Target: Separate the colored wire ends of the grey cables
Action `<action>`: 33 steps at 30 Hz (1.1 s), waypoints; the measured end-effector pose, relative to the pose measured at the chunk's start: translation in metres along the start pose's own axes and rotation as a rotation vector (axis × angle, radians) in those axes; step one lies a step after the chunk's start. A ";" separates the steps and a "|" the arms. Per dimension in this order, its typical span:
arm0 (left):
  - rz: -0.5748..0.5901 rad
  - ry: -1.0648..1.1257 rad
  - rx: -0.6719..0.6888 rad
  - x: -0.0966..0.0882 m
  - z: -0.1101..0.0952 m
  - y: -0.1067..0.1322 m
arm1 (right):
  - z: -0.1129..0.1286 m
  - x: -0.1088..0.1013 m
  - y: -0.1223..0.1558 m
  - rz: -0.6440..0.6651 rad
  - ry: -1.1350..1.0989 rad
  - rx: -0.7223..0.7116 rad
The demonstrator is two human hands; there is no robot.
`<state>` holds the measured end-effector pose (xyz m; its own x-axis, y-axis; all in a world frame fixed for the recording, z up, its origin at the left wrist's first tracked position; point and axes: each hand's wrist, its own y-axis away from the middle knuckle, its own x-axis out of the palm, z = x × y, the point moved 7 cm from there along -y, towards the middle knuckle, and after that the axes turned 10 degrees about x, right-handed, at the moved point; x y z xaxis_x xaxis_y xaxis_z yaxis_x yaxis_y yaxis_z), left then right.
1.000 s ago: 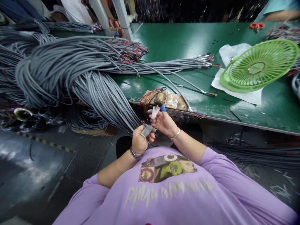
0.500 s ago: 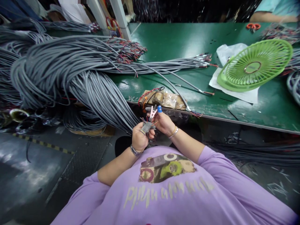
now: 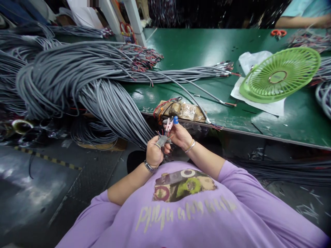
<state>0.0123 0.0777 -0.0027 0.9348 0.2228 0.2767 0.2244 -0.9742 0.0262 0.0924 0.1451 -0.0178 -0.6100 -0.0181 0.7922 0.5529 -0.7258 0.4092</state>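
My left hand (image 3: 154, 151) is closed around the end of a grey cable near my waist. Thin coloured wires (image 3: 160, 133) fan out above its thumb, which seems wrapped in something grey. Close beside it, my right hand (image 3: 181, 137) grips a small hand tool with pale pink handles (image 3: 169, 124), perhaps snips; its jaws are too small to make out. A blue cover (image 3: 176, 120) sits on my right thumb. The thick bundle of grey cables (image 3: 113, 106) runs down from the table towards my left hand.
On the green table (image 3: 201, 44) lie more grey cables (image 3: 186, 74) with stripped ends. A taped brown block (image 3: 183, 109) sits at the front edge. To the right stands a green fan (image 3: 278, 76) by orange-handled scissors (image 3: 278, 33). Another person's arm (image 3: 300, 22) shows at the far right.
The pink handles of the tool have come closer together in my right hand. Both hands stay nearly in place, and the view has shifted slightly.
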 end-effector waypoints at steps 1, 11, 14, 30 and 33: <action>0.000 -0.002 -0.002 0.000 0.000 0.000 | 0.000 0.000 0.000 0.000 -0.003 0.007; 0.021 -0.037 0.046 -0.005 -0.005 0.009 | -0.002 0.001 0.009 0.050 0.042 0.063; 0.013 -0.032 0.061 -0.007 -0.008 0.012 | -0.002 0.000 0.011 0.091 0.066 0.062; -0.043 -0.085 0.140 -0.010 -0.006 -0.003 | 0.006 -0.001 0.015 -0.013 0.167 -0.063; -0.041 -0.099 0.128 -0.011 -0.002 -0.004 | 0.007 -0.002 0.012 -0.005 0.137 -0.064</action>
<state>0.0007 0.0791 -0.0041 0.9455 0.2706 0.1813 0.2898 -0.9530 -0.0888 0.1038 0.1408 -0.0110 -0.6868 -0.1051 0.7192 0.5149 -0.7687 0.3794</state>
